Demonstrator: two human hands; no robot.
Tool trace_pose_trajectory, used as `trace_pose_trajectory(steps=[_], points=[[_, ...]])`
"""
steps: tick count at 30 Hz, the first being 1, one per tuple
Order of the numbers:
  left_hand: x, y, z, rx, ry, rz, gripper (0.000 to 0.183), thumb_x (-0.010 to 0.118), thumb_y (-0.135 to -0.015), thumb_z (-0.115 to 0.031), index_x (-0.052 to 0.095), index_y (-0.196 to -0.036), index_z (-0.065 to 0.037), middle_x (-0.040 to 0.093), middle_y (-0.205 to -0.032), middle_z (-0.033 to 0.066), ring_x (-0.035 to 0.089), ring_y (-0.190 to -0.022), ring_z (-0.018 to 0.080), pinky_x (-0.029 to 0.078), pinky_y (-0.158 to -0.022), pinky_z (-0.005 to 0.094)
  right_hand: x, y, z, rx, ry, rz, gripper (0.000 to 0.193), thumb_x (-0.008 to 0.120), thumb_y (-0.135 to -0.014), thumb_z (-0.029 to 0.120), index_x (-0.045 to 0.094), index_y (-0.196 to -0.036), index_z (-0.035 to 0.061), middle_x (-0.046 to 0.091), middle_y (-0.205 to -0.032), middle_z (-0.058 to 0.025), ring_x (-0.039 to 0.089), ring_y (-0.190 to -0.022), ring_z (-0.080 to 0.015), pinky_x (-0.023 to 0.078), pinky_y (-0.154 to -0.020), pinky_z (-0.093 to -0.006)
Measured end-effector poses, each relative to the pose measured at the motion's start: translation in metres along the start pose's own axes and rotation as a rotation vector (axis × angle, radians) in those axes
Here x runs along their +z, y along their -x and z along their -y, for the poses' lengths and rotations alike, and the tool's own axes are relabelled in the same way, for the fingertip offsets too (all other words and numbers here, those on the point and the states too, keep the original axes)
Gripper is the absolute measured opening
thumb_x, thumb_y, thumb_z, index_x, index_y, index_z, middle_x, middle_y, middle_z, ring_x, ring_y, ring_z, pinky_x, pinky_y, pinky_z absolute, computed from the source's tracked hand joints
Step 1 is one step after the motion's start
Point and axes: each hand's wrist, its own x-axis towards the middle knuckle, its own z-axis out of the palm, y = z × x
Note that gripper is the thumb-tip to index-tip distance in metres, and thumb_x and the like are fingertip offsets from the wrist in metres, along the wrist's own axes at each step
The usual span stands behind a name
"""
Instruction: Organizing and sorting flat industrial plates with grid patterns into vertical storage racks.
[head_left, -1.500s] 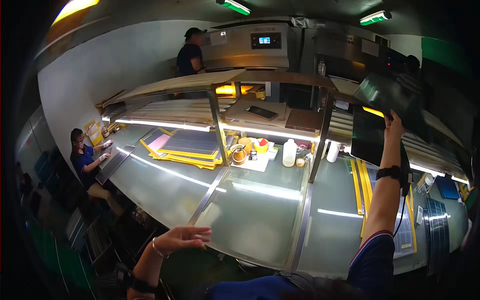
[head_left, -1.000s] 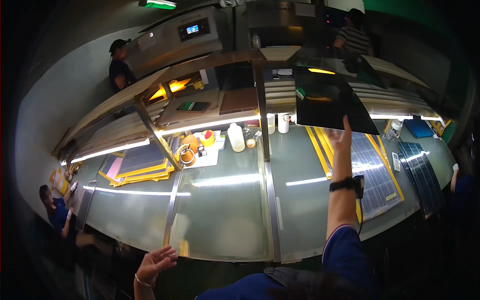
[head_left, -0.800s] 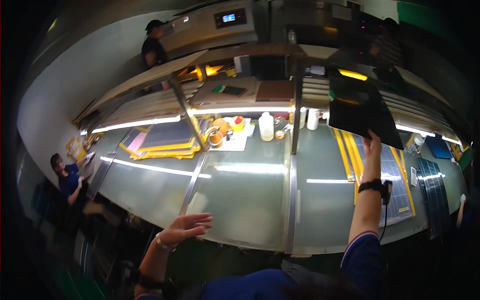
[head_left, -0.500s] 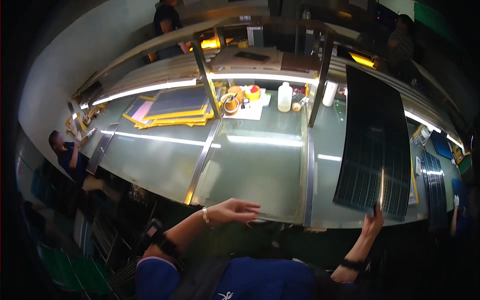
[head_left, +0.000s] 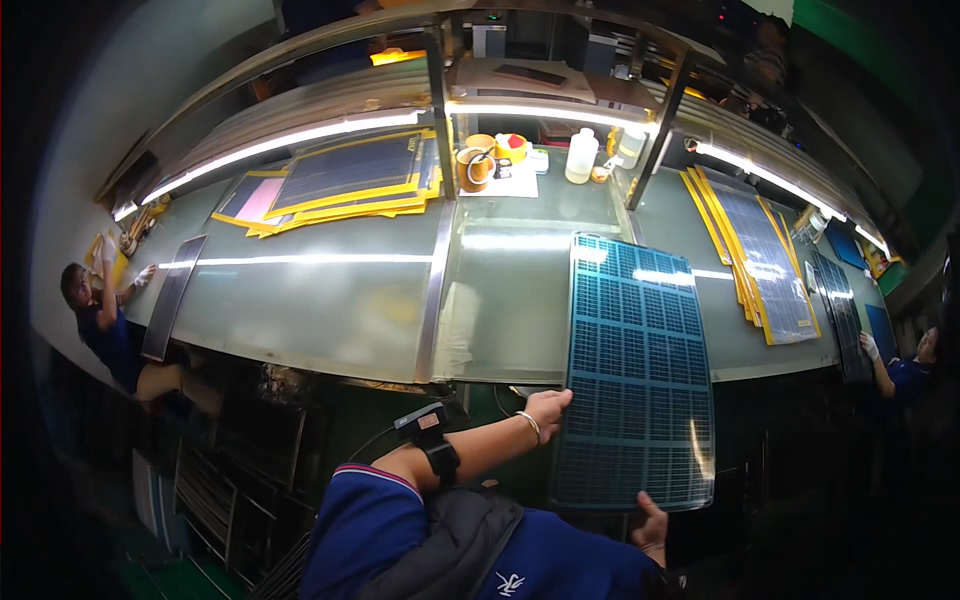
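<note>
A large rectangular blue-green panel [head_left: 638, 375] with a fine grid pattern is held in front of me. Its far end lies over the bench, while its near end hangs past the bench's front edge. My left hand [head_left: 549, 413] is closed on the panel's left edge, with the fingertips partly hidden. At the near edge, toward the right corner, my right hand [head_left: 651, 525] grips the panel with the thumb showing; its other fingers are mostly underneath.
Yellow-edged sheets lie stacked on the bench at left [head_left: 340, 175] and right [head_left: 765, 265]. A white bottle [head_left: 581, 156] and orange tape rolls [head_left: 475, 168] stand at the back. Metal posts [head_left: 440, 120] rise to a shelf. Other people work at far left [head_left: 105, 310] and far right [head_left: 905, 370].
The panel has come from the raised right side to in front of me, now lower and tilted flatter. My left hand, free before, has taken its left edge. The view has shifted.
</note>
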Motion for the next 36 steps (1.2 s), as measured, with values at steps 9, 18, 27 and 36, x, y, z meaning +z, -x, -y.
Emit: trace_pose_trajectory(steps=[9, 18, 27, 36], points=[[-0.099, -0.021, -0.022, 0.685, -0.450, -0.595, 0.032, 0.059, -0.088, -0.026, 0.061, -0.073, 0.002, 0.050, -0.058, -0.0023, 0.040, -0.053, 0.0076, 0.036, -0.049, 0.0284, 0.038, 0.042, -0.066, 0.438, -0.253, 0.299, 0.047, 0.067, -0.081, 0.031, 0.050, -0.120, 0.0112, 0.056, -0.114, -0.0111, 0.051, -0.108, -0.0270, 0.037, -0.097, -0.0496], [-0.262, 0.111, -0.070, 0.771, -0.163, -0.636, 0.026, 0.060, -0.088, -0.022, 0.061, -0.071, -0.003, 0.051, -0.064, -0.0059, 0.043, -0.058, 0.0035, 0.035, -0.053, 0.0211, -0.107, -0.046, -0.056, 0.132, -0.175, -0.225, 0.039, 0.063, -0.083, 0.024, 0.051, -0.120, 0.0181, 0.056, -0.106, 0.0009, 0.054, -0.091, -0.0144, 0.044, -0.088, -0.0386], [-0.397, 0.186, -0.130, 0.896, -0.145, -0.779, 0.021, 0.063, -0.086, -0.020, 0.065, -0.080, -0.001, 0.053, -0.072, -0.0061, 0.044, -0.067, 0.0043, 0.035, -0.061, 0.0206, -0.066, -0.034, -0.034, 0.160, 0.089, -0.186, 0.049, 0.066, -0.079, 0.008, 0.046, -0.124, 0.0122, 0.060, -0.101, -0.0029, 0.056, -0.088, -0.0143, 0.046, -0.082, -0.0372], [-0.519, 0.124, -0.197, 0.689, -0.705, -1.001, 0.055, 0.065, -0.084, -0.033, 0.053, -0.115, 0.011, 0.063, -0.095, 0.0110, 0.056, -0.091, 0.0182, 0.042, -0.084, 0.0296, -0.115, 0.018, -0.037, 0.174, 0.385, -0.325, 0.056, 0.069, -0.076, 0.012, 0.045, -0.127, 0.0083, 0.059, -0.100, -0.0048, 0.058, -0.090, -0.0163, 0.047, -0.080, -0.0354]])
